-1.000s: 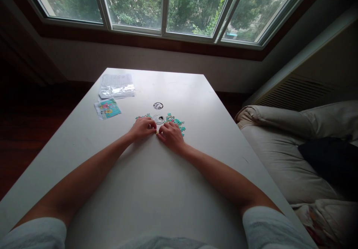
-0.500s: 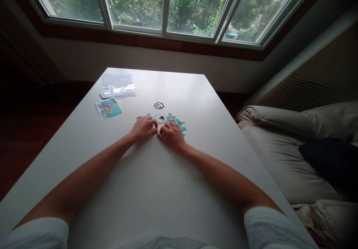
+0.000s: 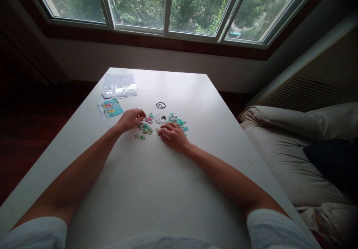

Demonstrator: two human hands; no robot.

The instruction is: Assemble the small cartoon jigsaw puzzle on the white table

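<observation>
My left hand [image 3: 131, 119] is at the upper left edge of a loose pile of small jigsaw pieces [image 3: 144, 128], its fingers curled in and its fingertips by the pink ones. Whether a piece is between them is too small to tell. My right hand [image 3: 174, 136] rests on the table, fingers bent and closed at a few yellowish jigsaw pieces [image 3: 157, 130], partly covering them. Beyond its knuckles lies a second pile of mostly teal pieces [image 3: 178, 121]. A round, silvery ring-like disc [image 3: 160, 119] sits between the two piles.
Another round disc [image 3: 160, 105] lies farther back on the white table [image 3: 156, 181]. At the back left are a colourful picture sheet [image 3: 110, 108] and a clear plastic bag [image 3: 120, 86]. A beige sofa [image 3: 274, 152] stands along the right side, below a window [image 3: 140, 6].
My left hand has moved left and slightly back, away from my right hand, uncovering the left pile. My right hand stays in nearly the same place. The view has shifted slightly.
</observation>
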